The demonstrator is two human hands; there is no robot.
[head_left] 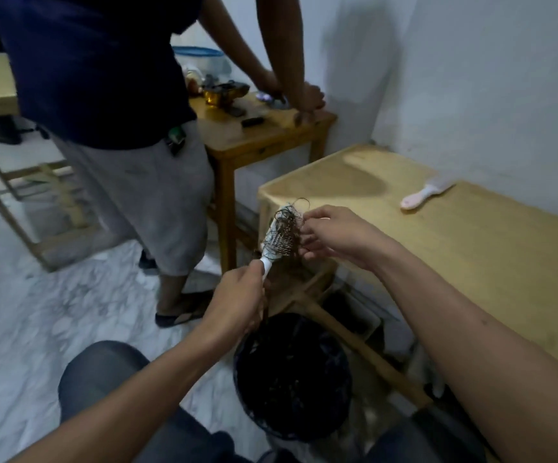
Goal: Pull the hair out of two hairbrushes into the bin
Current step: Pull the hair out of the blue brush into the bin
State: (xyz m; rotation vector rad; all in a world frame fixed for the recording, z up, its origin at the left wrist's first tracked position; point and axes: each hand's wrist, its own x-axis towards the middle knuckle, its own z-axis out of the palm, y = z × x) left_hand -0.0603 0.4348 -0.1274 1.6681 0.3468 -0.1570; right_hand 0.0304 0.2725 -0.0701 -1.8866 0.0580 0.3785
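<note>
Head view. Landmark: the round black plastic bin (291, 375) on the pale marbled floor (37, 312), between the seated person's knees.

Directly above the bin's far rim, the left hand (234, 302) is closed in a fist around the handle of a white plastic hairbrush (276, 240). The brush stands tilted, head uppermost and leaning away from the person. A tangle of dark brown hair (289, 222) is matted across its bristles, with loose strands curling off the top.

The right hand (334, 235), above the bin and to its right, has thumb and fingertips pinched together on the hair at the side of the brush head; the other fingers are curled loosely beneath. Hair shows as dark strands inside the bin, though the interior is too dim for detail.

Right of the bin stands a light wooden table (471, 255), its near corner just behind the right hand. A second hairbrush, pink-handled and pale (424, 192), lies flat on that table, well apart from the bin, near the white wall (504, 78).

Beyond the bin, a second person in a dark blue shirt and grey shorts (120, 128) stands with both hands on a smaller brown wooden table (264, 128) cluttered with small items.
</note>
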